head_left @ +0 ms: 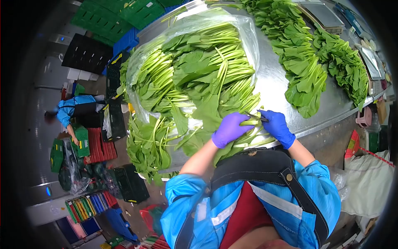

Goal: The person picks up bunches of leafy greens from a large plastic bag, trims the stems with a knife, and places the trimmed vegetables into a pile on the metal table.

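So the person is standing right at the near edge of the steel table (274,81), and the bunch of greens (248,123) being worked on sits at that edge, right in front of their apron.

Left hand (229,128) (purple glove) has its fingers wrapped tight around the bunch at the stalk end. My guess is it's gripped there so the loose leaves stay gathered and the stalk ends poke out toward the other hand.

Right hand (277,126) (blue glove) has its fingers closed on a thin dark knife (256,116). At least it looks like a small blade, it's pretty tiny in the shot. The tip is touching the stalks just beside the left hand's fingers. The hands being this close together probably keeps the stems from flopping.

Behind the hands, toward the middle of the table, there's a big pile of greens (195,70) lying in an opened clear plastic bag (248,37), with some of it spilling over the left edge. It's probably kept that close so it's within arm's reach. Two tidier rows of leaves (300,54) run along the right side toward the far edge, well apart from the pile, so they look deliberately kept separate.

Green crates (112,16) are stacked on the floor past the table, and another person (72,108) in blue is bent over crates off to the left.
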`<act>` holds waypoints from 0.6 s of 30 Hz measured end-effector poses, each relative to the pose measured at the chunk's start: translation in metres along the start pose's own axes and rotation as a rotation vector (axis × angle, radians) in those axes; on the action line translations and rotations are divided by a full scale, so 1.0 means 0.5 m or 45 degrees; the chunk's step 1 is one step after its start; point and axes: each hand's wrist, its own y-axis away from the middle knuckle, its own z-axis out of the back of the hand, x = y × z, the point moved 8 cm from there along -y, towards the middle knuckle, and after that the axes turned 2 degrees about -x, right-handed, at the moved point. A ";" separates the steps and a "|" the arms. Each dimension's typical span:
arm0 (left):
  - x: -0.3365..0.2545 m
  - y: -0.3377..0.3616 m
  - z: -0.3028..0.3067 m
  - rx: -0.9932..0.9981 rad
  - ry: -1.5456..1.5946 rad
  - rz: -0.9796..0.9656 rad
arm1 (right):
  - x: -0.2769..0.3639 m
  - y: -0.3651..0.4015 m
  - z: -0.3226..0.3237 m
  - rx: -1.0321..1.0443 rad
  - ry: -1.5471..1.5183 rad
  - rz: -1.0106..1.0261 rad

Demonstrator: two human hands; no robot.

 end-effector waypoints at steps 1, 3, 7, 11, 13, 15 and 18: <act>0.005 0.007 0.004 -0.029 0.035 -0.011 | -0.023 0.008 -0.016 0.042 0.017 -0.027; 0.021 0.026 0.016 -0.060 0.140 0.033 | -0.099 0.045 -0.050 0.052 0.008 -0.018; 0.025 0.031 0.033 -0.041 0.232 0.142 | -0.090 0.041 -0.021 0.184 -0.359 -0.300; 0.007 0.015 0.017 -0.075 0.161 0.116 | 0.057 -0.011 0.045 0.289 -0.861 -0.280; -0.015 0.014 0.017 -0.009 0.101 0.054 | 0.056 -0.010 0.024 0.280 -0.855 -0.237; -0.007 0.022 0.022 0.020 0.040 -0.008 | 0.058 0.001 0.007 0.361 -0.830 -0.269; -0.023 0.056 0.043 0.011 -0.202 -0.143 | 0.069 0.014 -0.003 0.270 -0.788 -0.158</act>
